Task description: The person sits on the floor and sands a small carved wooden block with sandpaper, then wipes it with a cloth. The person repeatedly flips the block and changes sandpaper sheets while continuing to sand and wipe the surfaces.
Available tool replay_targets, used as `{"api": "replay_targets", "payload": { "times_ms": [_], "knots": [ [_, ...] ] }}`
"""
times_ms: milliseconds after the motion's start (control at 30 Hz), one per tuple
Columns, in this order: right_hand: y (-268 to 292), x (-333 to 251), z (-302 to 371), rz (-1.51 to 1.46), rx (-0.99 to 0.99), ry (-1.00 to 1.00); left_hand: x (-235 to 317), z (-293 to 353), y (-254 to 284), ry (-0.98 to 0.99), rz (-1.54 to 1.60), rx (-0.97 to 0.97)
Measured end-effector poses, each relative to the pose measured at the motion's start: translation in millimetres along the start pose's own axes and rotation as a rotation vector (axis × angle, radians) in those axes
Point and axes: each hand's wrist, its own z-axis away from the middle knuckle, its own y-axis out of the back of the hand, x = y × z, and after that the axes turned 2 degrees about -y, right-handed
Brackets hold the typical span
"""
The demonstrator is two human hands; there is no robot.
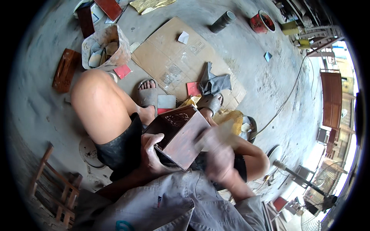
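Observation:
A dark reddish-brown wooden box [187, 140] rests tilted in my lap, its open side facing left and a carved lattice panel at its far end. My left hand [149, 152] grips the near edge of the box, thumb on the rim. Against the box's right-hand face, my right hand [219, 158] is smeared by motion. A pale, blurred flat piece [223, 134] shows by its fingers; whether they hold it I cannot tell. Pale, patchy marks run over that face of the box.
A flattened cardboard sheet [169, 54] lies ahead, bearing a grey cloth [216, 81]. Left of it stands a bucket of scraps [115, 59] beside a brown wooden panel [66, 71]. Far right are a dark cylinder [222, 22] and a red pot [257, 24]. A cable [287, 100] crosses the floor.

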Motion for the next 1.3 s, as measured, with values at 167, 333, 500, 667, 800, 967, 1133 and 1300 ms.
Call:
{"api": "replay_targets", "payload": {
  "times_ms": [167, 333, 500, 667, 800, 967, 1133, 1300],
  "knots": [
    [-7, -11, -5, 0.003, 0.069, 0.185, 11, -10, 1, 0.003, -0.046, 0.058],
    [7, 32, -13, 0.153, 0.224, -0.012, 1, -4, 5, -0.067, -0.037, 0.015],
    [-10, -35, -2, -0.049, -0.044, 0.293, -8, 3, -5, -0.113, -0.101, 0.147],
    [6, -29, -39, 0.012, -0.006, -0.104, 1, -3, 2, -0.138, -0.129, 0.03],
    [-3, -36, -55, -0.046, 0.048, -0.113, 4, -7, 10, -0.152, -0.077, -0.033],
    [8, -48, -31, -0.031, 0.012, -0.218, 4, -2, 11, -0.114, -0.064, -0.078],
    [-4, -37, -60, -0.163, 0.068, -0.179, 2, -4, 7, -0.127, -0.055, -0.011],
    [8, -27, -3, -0.035, 0.026, -0.239, 3, -8, 5, -0.038, -0.018, -0.019]
  ]
}}
